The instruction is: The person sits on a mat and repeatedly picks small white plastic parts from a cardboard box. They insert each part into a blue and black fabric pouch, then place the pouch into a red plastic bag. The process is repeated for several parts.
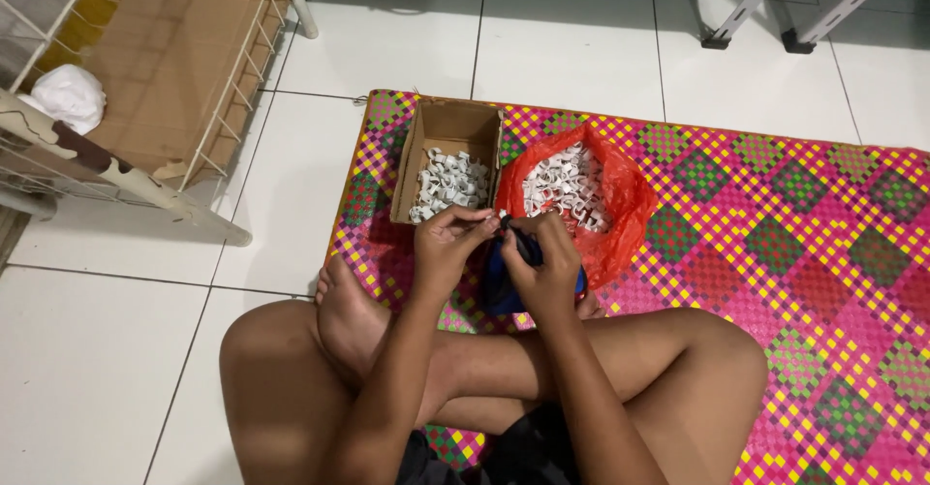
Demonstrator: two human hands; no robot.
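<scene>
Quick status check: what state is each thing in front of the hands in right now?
cardboard box: open, partly filled with small white pieces
red plastic bag: open, holding white pieces
blue bag: on the mat under the hands, contents hidden
left hand: pinching a small piece
right hand: closed on something small and dark
woven mat: flat on the floor

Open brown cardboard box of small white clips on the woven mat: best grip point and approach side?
Grip the brown cardboard box by its long left wall, coming from the left over the mat. That wall is bare. The right wall sits close to the red plastic bag, and both hands, left hand and right hand, crowd the near end.
</scene>
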